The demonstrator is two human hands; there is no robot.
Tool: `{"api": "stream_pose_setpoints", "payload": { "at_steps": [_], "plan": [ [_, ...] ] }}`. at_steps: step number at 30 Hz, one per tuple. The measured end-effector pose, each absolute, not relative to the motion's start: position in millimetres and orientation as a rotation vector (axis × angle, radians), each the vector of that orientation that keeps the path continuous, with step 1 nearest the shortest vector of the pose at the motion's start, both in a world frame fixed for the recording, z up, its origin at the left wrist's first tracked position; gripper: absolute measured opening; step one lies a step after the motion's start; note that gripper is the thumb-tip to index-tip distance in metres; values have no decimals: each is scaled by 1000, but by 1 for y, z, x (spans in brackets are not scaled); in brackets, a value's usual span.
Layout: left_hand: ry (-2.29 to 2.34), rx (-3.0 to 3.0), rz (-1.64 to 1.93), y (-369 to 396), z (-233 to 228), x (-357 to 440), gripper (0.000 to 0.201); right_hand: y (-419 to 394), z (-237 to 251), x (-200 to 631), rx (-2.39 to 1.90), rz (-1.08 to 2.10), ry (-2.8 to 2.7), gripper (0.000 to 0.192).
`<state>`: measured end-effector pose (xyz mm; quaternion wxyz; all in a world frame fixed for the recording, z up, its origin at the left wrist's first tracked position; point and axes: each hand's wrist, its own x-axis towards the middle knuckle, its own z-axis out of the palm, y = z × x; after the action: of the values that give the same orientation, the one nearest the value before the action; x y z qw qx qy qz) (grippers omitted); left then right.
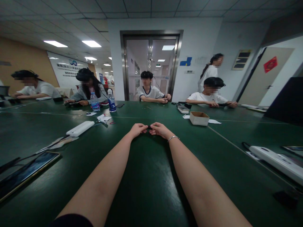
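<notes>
Both my arms stretch forward over a dark green table (146, 176). My left hand (138, 130) pinches one end of a small black object (149, 127) between thumb and fingertips. At its other end, the fingers of my right hand (160, 130) are closed on it too. The object is mostly covered by my fingers and too small to name. A bracelet (173, 138) circles my right wrist. Both hands are close together, low over the tabletop or resting on it; I cannot tell which.
To the left lie a white power strip (80, 128) and a phone (28, 171); two bottles (112, 101) stand beyond. An open box (199, 118) sits right of my hands, another power strip (276, 159) nearer. Several people sit across the table; one person (209, 72) stands behind.
</notes>
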<state>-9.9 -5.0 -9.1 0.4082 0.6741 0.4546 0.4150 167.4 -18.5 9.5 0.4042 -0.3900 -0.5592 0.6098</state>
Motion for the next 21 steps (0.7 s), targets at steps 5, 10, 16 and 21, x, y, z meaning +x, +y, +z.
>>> {"api": "stream_pose_setpoints", "payload": {
  "at_steps": [5,10,16,21],
  "plan": [
    [1157,1702,1020,1,-13,-10,39,-14,6,170,-937,1563,-1402,16],
    [1181,1701,1011,4,-15,-10,40,-12,3,172,-911,1564,-1427,20],
    [1217,1752,1006,7,-18,-9,43,-10,1,173,-882,1568,-1439,25],
    [1237,1782,1005,9,-19,-9,46,-10,1,174,-876,1563,-1450,26]
  ]
}}
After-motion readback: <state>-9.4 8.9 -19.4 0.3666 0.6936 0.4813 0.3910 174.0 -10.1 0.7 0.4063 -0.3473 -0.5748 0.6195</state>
